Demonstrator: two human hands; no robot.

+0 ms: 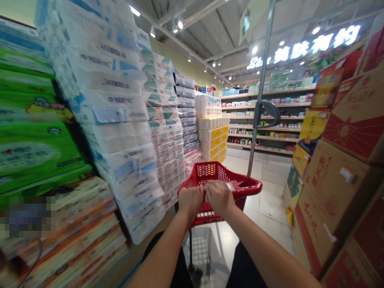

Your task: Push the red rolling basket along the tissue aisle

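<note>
Both of my hands are side by side on the near rim of a red plastic shopping cart point(253, 186). My left hand point(192, 199) has its fingers curled over the rim. Close against it, my right hand point(219, 196) grips the same edge, knuckles up. The cart's basket has perforated walls and stands on a wheeled frame in front of my legs. Inside, partly hidden behind my right hand, lies a pinkish-white package point(234, 185) whose kind I cannot make out.
Tall stacks of wrapped tissue packs point(120, 100) line the left side, with green packs point(33, 132) nearest. Cardboard cartons point(339, 188) are piled on the right. A metal pole point(253, 148) rises beside the cart. Stocked shelves point(270, 136) stand ahead across the tiled floor point(255, 220).
</note>
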